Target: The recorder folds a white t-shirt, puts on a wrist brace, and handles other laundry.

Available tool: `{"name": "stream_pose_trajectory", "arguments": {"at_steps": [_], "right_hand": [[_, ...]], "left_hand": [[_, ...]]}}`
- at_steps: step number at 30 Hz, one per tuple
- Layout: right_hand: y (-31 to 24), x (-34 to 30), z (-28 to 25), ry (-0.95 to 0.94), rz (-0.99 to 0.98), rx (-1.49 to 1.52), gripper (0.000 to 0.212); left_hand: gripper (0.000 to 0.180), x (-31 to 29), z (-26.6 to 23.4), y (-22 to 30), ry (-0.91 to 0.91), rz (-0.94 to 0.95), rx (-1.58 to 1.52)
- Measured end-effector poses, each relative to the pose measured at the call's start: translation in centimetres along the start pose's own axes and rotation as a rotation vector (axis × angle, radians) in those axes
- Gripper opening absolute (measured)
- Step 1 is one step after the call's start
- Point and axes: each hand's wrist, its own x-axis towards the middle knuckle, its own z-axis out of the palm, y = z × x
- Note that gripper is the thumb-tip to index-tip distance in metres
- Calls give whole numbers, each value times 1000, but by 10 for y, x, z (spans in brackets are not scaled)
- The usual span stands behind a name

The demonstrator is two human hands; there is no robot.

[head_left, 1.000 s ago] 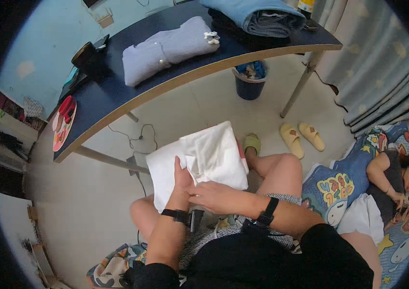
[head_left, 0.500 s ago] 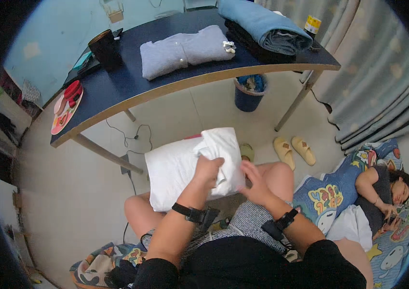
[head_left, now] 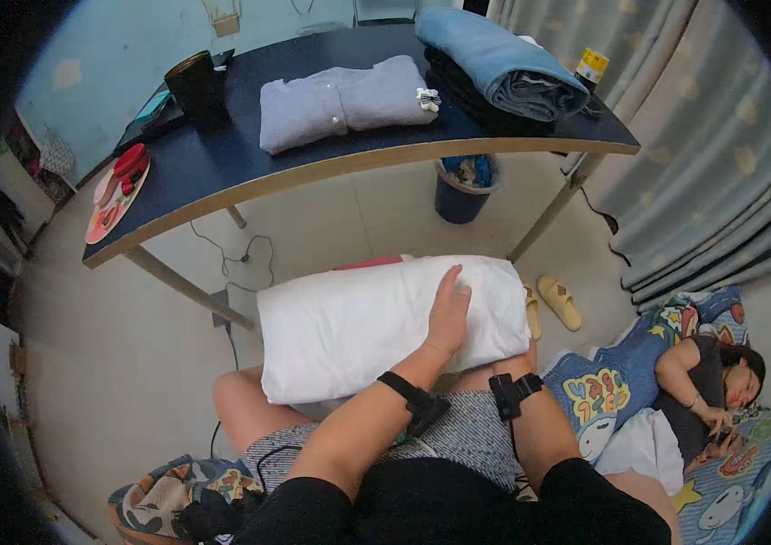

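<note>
Across my lap lies a folded white cloth (head_left: 349,327), perhaps a garment, with a strip of red (head_left: 369,262) showing at its far edge. My left hand (head_left: 449,316) rests flat on the right part of this cloth, fingers stretched out and pointing away from me. At the right end, my right hand (head_left: 514,365) reaches under the cloth's near edge. Its fingers are hidden there, so their grip does not show. Dark bands with small black devices are strapped round both wrists.
Ahead stands a dark blue table (head_left: 222,163) bearing a folded lavender knit (head_left: 358,102), folded jeans (head_left: 503,68) and a black cup (head_left: 197,91). Underneath are a bin (head_left: 460,202) and cables (head_left: 249,259). A person (head_left: 699,391) lies at right beyond slippers (head_left: 558,302).
The bunched part at the cloth's right has been spread out, widening it to the right. My left hand has gone from closed to flat; my right hand has slipped under the right end.
</note>
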Motion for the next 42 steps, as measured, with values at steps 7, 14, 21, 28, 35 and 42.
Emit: {"name": "stream_pose_trajectory", "arguments": {"at_steps": [7, 14, 21, 28, 35, 42], "right_hand": [[28, 35, -1, -182, -104, -883, 46], [96, 16, 45, -761, -570, -1843, 63], [107, 15, 33, -712, -592, -1952, 60], [101, 20, 35, -865, -581, -1953, 61], [96, 48, 51, -875, -654, -2047, 63], [110, 85, 54, -865, -609, -2208, 65]], "left_hand": [[64, 9, 17, -2, 43, -135, -991], [61, -33, -104, -29, 58, -402, -1375], [38, -15, -118, -2, 139, -587, -351], [42, -7, -122, -31, 276, -495, -363], [70, -47, -126, -19, 410, -558, 276], [73, -83, -121, 3, 176, -495, 446]]}}
